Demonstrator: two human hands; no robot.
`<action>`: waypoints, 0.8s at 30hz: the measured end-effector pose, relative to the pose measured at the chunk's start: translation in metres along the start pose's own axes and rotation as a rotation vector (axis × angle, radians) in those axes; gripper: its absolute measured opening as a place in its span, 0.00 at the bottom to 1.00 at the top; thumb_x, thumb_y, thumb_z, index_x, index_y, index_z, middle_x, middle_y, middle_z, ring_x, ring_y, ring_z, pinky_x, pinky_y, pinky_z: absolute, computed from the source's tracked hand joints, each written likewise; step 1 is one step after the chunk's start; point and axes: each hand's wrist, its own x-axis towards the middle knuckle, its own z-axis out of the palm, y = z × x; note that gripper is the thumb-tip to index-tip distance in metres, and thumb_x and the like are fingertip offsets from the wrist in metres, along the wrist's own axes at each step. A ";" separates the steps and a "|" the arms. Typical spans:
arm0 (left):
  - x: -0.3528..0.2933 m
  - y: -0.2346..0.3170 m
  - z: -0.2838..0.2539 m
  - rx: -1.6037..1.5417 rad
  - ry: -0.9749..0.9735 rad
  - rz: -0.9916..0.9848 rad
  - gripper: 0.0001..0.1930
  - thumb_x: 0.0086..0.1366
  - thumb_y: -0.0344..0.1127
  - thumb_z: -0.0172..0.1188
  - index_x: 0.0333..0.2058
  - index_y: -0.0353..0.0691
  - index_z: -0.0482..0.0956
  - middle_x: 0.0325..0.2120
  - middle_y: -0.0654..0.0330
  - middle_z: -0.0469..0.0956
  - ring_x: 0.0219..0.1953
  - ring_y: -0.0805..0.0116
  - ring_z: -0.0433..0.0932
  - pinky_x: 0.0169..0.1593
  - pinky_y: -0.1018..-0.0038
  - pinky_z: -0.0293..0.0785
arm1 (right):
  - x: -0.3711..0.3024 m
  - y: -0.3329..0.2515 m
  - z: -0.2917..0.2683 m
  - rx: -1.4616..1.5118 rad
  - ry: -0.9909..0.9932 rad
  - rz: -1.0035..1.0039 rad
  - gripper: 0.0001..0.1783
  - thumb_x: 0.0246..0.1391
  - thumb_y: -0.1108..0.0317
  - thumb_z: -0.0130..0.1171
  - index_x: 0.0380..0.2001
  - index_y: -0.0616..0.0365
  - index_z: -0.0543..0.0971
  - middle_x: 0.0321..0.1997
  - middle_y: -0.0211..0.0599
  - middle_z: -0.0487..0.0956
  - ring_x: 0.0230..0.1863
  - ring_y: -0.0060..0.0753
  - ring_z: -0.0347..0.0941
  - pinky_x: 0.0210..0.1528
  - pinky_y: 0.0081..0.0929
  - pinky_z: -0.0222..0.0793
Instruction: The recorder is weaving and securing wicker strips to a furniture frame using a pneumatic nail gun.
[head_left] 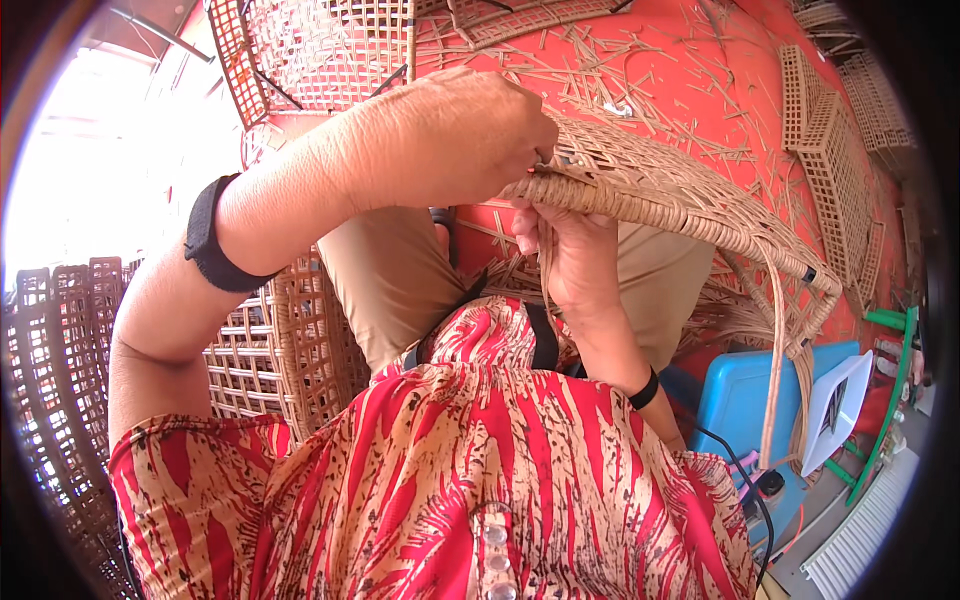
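Observation:
A woven wicker panel [660, 165] stretches across my lap toward the right, its thick edge [630, 203] wound with tan cane. Above the left end of this edge is my left hand [475, 130], closed, fingertips bent down against the rim; what they pinch is hidden. My right hand [580, 245] is just below the rim, palm up. Its fingers are curled around a thin cane strand [545, 262] that hangs down toward my lap. Longer loose strands [775, 350] dangle from the panel's right end, near a small dark wrap on the edge.
Lattice wicker pieces stand at the top left [320, 50], beside my left leg [250, 350] and at the right [835, 180]. Cane scraps [600, 65] litter the red floor [690, 75]. Near my right side are a blue plastic stool [735, 395], a white tray [838, 410] and a green frame [905, 365].

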 end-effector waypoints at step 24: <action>-0.024 0.010 0.063 0.034 0.585 0.136 0.19 0.56 0.31 0.65 0.47 0.41 0.78 0.39 0.57 0.77 0.41 0.55 0.79 0.43 0.64 0.76 | -0.008 -0.015 -0.007 -0.262 0.104 -0.071 0.13 0.59 0.75 0.57 0.47 0.64 0.78 0.42 0.38 0.81 0.42 0.27 0.78 0.46 0.25 0.73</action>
